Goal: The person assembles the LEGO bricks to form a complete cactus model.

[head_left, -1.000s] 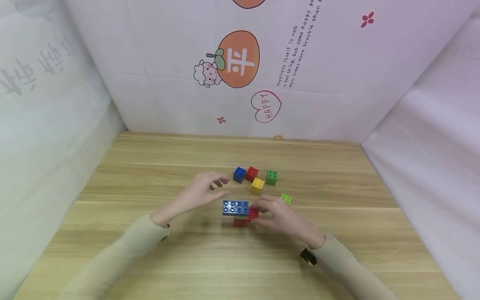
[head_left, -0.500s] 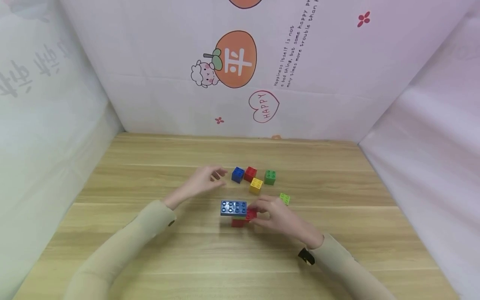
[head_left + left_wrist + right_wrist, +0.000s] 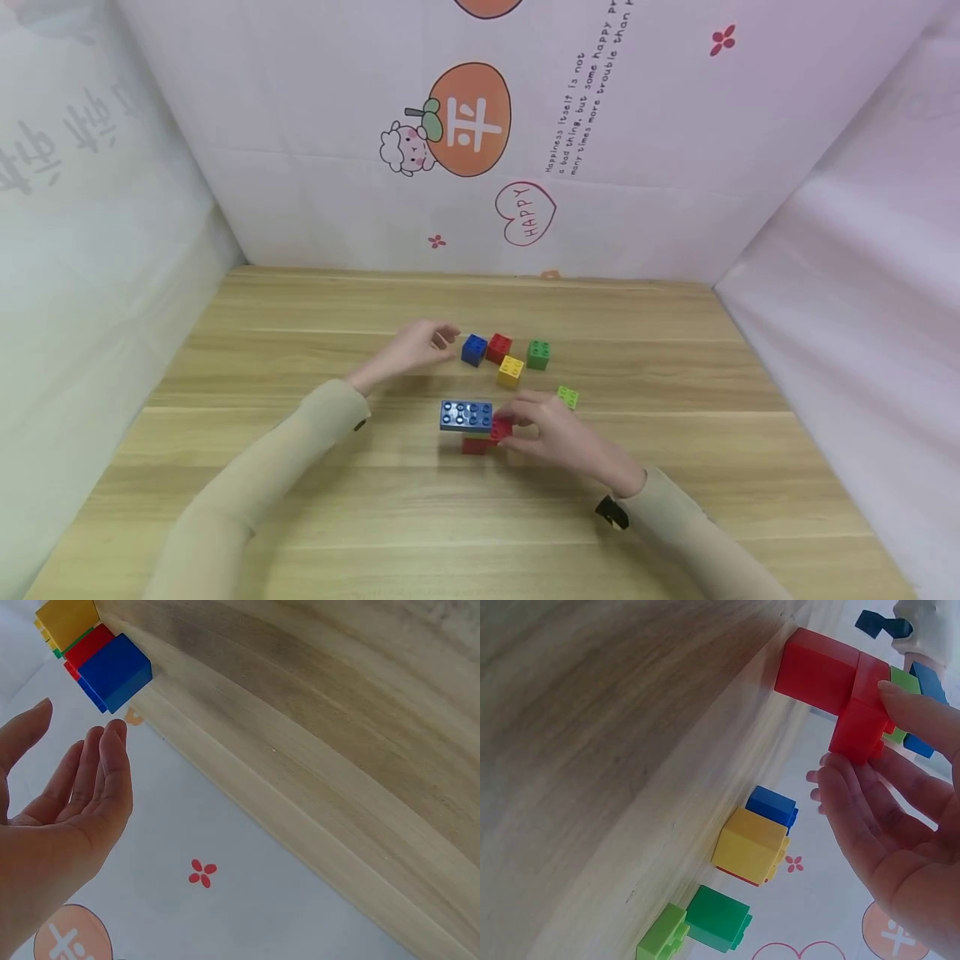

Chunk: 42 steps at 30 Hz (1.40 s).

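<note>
In the head view my right hand (image 3: 555, 429) pinches a red brick (image 3: 501, 429) of a small stack between thumb and fingers. The stack has a red brick (image 3: 817, 671) at the bottom, the held red one above it jutting sideways, a light green brick (image 3: 901, 684), then a long blue brick (image 3: 467, 415) on top. My left hand (image 3: 422, 346), fingers relaxed and thumb apart, is just left of a small blue block (image 3: 474, 351). A gap shows between that hand and the blue block (image 3: 116, 673) in the left wrist view.
Beside the blue block stand a red block (image 3: 499, 347), a yellow block (image 3: 510, 372) and a green block (image 3: 538, 355). A light green brick (image 3: 567, 397) lies just beyond my right hand. White printed cloth (image 3: 337, 167) walls the wooden table (image 3: 315, 308) at the back and sides.
My left hand has moved away from me, past the stack, up beside the small blue block. The right hand keeps its grip at the stack. The view has shifted slightly.
</note>
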Each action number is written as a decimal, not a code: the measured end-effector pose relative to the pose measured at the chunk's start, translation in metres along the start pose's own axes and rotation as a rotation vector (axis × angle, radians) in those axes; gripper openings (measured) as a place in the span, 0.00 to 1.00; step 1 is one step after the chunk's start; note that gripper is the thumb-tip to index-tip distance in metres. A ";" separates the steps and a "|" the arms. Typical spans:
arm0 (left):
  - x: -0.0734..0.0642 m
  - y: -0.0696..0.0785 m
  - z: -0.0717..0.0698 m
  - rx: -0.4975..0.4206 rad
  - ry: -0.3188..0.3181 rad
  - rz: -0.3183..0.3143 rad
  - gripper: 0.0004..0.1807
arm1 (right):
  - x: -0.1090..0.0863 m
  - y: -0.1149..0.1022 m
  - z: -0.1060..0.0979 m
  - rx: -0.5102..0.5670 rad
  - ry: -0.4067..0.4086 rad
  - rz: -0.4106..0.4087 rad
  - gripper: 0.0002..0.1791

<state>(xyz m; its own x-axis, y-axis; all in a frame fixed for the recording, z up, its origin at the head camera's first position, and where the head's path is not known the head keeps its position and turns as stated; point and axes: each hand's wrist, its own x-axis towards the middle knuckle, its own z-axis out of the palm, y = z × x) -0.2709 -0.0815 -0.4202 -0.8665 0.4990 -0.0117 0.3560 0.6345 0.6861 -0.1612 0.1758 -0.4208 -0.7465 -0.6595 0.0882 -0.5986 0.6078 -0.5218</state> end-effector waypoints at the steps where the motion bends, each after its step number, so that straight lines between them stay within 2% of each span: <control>1: 0.002 0.000 0.000 0.005 -0.003 -0.001 0.23 | 0.000 0.000 0.000 -0.001 0.001 -0.004 0.17; 7: 0.010 0.000 0.005 0.008 -0.026 -0.013 0.22 | 0.000 0.000 0.000 0.001 0.000 0.001 0.17; 17: 0.021 -0.004 0.012 0.004 -0.043 -0.041 0.28 | -0.001 -0.001 0.000 -0.002 -0.008 0.021 0.17; 27: 0.030 -0.006 0.018 0.020 -0.058 -0.036 0.31 | -0.001 0.000 0.001 -0.009 -0.014 0.019 0.17; 33: 0.034 -0.006 0.020 0.039 -0.065 -0.040 0.31 | 0.000 -0.001 0.000 -0.016 -0.011 0.010 0.16; 42: 0.032 -0.003 0.023 0.012 -0.082 -0.027 0.29 | 0.001 -0.002 -0.002 -0.031 -0.009 0.009 0.17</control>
<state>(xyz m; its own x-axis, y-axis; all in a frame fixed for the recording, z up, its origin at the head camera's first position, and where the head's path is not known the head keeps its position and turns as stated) -0.2917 -0.0540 -0.4392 -0.8445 0.5279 -0.0901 0.3373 0.6550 0.6762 -0.1615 0.1750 -0.4182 -0.7497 -0.6574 0.0759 -0.6003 0.6273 -0.4961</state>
